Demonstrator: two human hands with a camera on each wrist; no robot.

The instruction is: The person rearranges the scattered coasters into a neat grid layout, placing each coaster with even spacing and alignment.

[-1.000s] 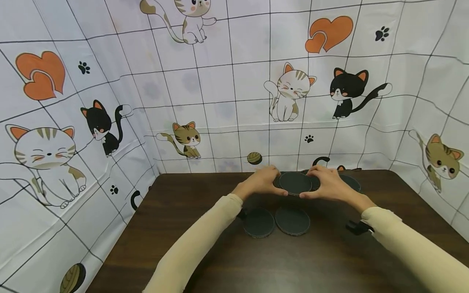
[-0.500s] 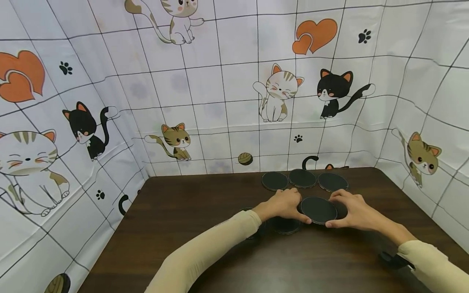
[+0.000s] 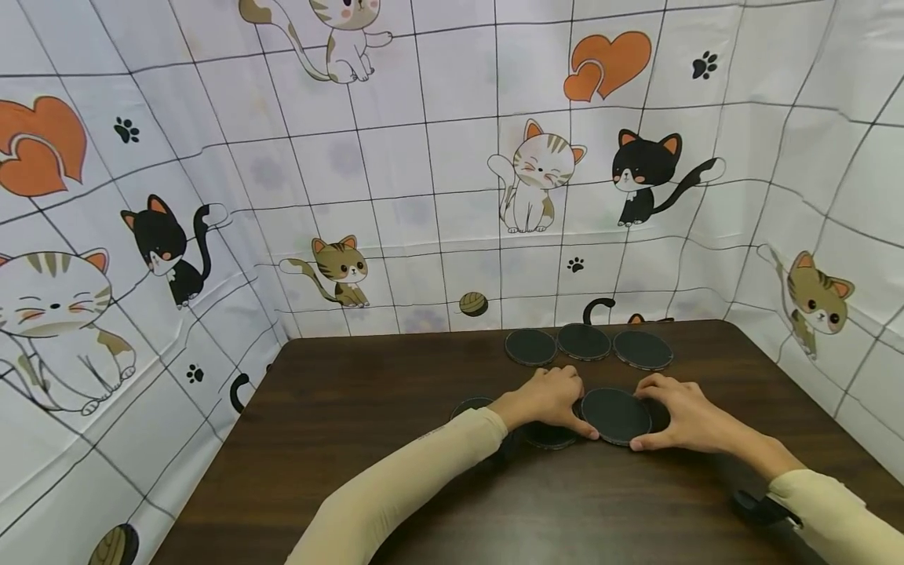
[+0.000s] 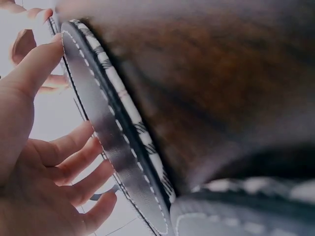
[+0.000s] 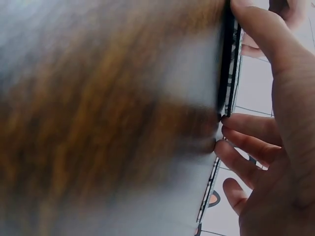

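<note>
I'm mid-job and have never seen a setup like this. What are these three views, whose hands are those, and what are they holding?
No machine here: these are a person's bare left hand and right hand. The wide view is taken from the person's head, looking forward and down; the two tilted close-ups come from the wrists, one each.

On the brown table lie flat dark discs: three in a back row, and nearer, one mostly hidden by the left arm and another partly under the left hand.

Both hands hold the front right disc by its edges. Whether it touches the table is hard to tell.
</note>
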